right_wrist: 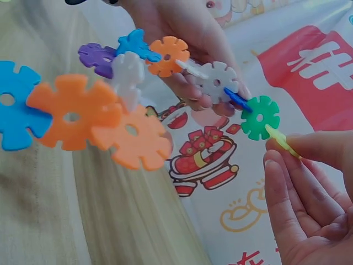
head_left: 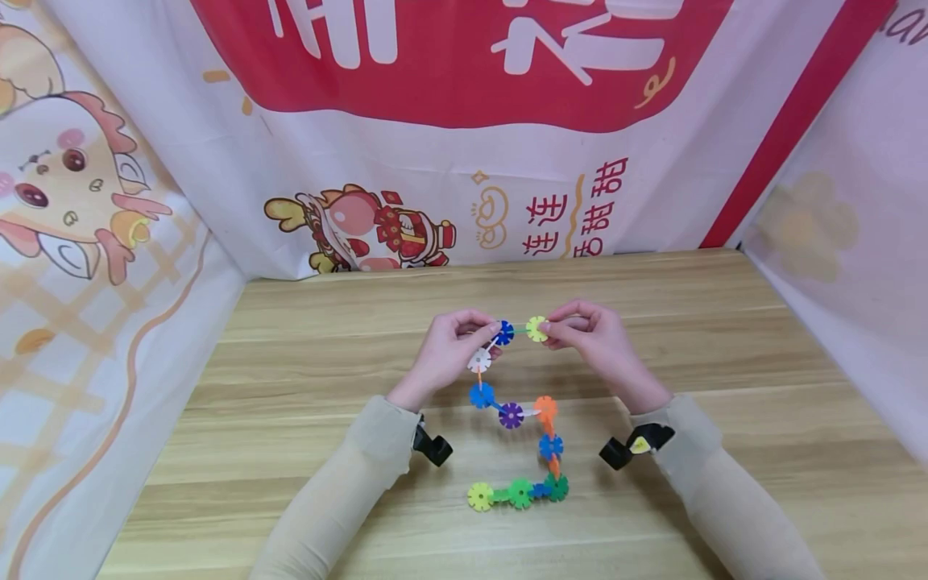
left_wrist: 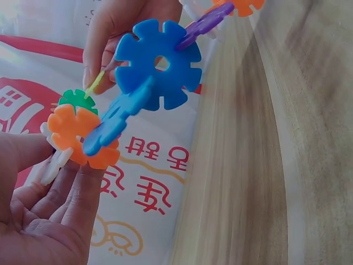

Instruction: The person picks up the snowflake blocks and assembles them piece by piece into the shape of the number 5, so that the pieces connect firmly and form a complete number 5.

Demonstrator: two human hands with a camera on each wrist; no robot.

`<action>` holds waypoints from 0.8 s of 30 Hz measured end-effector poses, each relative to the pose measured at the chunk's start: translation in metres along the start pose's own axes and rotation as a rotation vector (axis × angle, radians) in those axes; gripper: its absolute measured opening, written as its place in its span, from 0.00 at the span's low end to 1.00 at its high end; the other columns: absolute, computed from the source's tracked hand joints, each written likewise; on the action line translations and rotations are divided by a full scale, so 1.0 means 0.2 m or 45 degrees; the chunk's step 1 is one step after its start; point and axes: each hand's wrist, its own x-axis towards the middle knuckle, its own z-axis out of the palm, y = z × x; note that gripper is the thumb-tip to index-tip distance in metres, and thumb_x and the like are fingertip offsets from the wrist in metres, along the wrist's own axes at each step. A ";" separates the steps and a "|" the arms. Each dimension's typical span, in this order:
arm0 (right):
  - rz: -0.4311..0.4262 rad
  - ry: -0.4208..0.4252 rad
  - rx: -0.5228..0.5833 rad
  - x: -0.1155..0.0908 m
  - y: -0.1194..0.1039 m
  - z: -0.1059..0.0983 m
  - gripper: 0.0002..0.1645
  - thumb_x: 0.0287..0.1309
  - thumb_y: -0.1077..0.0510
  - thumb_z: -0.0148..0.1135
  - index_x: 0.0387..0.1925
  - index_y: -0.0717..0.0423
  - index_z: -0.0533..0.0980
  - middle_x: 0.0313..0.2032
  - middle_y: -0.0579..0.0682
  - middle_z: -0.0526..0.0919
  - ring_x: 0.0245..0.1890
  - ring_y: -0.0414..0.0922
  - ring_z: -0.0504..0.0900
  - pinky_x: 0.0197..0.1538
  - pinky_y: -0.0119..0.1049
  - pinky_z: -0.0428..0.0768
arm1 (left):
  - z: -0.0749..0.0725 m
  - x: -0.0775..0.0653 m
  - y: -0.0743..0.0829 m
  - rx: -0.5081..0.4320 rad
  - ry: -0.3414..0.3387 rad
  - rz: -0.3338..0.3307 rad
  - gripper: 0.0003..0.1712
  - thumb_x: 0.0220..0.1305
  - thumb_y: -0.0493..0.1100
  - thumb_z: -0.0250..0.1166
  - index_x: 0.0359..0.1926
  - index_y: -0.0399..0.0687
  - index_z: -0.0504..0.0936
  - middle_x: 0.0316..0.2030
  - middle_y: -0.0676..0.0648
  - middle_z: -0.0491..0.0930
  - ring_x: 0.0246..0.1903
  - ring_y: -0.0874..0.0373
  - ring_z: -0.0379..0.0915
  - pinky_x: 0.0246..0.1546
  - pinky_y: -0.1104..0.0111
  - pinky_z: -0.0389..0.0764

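Note:
A chain of interlocking plastic snowflake discs, slotted edge to edge, hangs from both hands above the table. At its top my left hand (head_left: 448, 348) pinches the chain by the dark blue disc (head_left: 505, 332) and the white disc (head_left: 479, 360). Opposite it, the thumb and fingers of my right hand (head_left: 600, 337) grip a yellow disc (head_left: 537, 329). That yellow disc joins a green disc (right_wrist: 260, 118), seen beside the fingertips in the right wrist view. Lower down come a purple disc (head_left: 511, 416), an orange disc (head_left: 545, 408) and, at the far end, a yellow-green disc (head_left: 480, 497).
The wood-grain table (head_left: 290, 403) extends under both arms. A printed white and red cloth (head_left: 464, 185) stands along its back, with a patterned cloth (head_left: 87, 322) at the left side. Each wrist wears a black camera mount (head_left: 437, 449).

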 end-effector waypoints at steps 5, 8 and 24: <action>-0.007 0.001 0.015 0.00 -0.01 0.03 0.17 0.65 0.55 0.71 0.47 0.63 0.79 0.41 0.55 0.89 0.39 0.49 0.88 0.50 0.42 0.84 | 0.00 0.00 0.00 0.048 -0.050 -0.033 0.16 0.74 0.48 0.64 0.51 0.40 0.85 0.40 0.45 0.87 0.37 0.38 0.84 0.35 0.63 0.86; -0.030 -0.011 0.041 0.00 -0.01 0.04 0.15 0.65 0.58 0.70 0.46 0.65 0.79 0.41 0.56 0.89 0.38 0.50 0.88 0.50 0.42 0.84 | 0.00 0.00 0.00 0.137 -0.094 -0.052 0.20 0.72 0.54 0.65 0.51 0.44 0.87 0.38 0.48 0.88 0.36 0.40 0.83 0.31 0.67 0.83; -0.081 0.011 -0.002 -0.01 0.01 0.09 0.14 0.64 0.56 0.72 0.43 0.63 0.80 0.38 0.54 0.89 0.36 0.50 0.89 0.46 0.40 0.85 | 0.01 0.00 -0.02 0.210 -0.108 -0.040 0.26 0.70 0.59 0.65 0.42 0.39 0.89 0.31 0.47 0.86 0.38 0.31 0.79 0.27 0.69 0.78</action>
